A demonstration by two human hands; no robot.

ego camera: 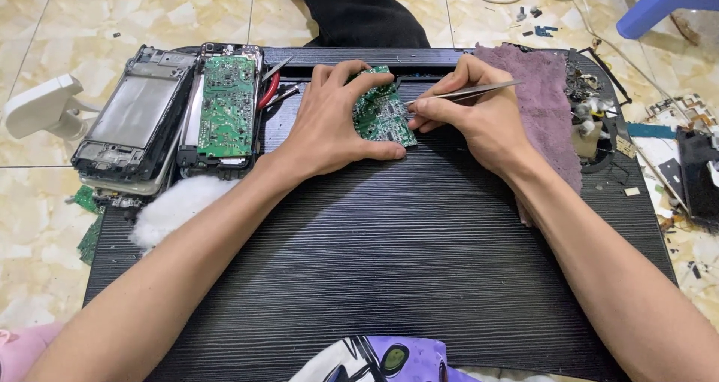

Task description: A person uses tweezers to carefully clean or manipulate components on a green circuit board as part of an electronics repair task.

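A patch of purple printed cloth fills the bottom edge, nearest the camera, with a pink shape at the lower left corner. Beyond it, two bare forearms reach across a black ridged board laid on a tiled floor. Left of the board's near half lies white wadding, with green board scraps beside it.

At mid-board, the left hand is clamped on a small green circuit board, fingers curled over its top edge and thumb pressed along its lower edge, holding it against the black surface. The right hand pinches metal tweezers shut between thumb and fingers, the tips touching the circuit board's right edge.

Farther left, two opened phones lie side by side, a larger green board resting on the right one; red-handled cutters lie just beside it. Right of the right hand sits a purple rag, with small parts past it. A white stand rests on the floor at left.

At the far edge, a dark-clothed leg touches the board; a blue stool stands at upper right.
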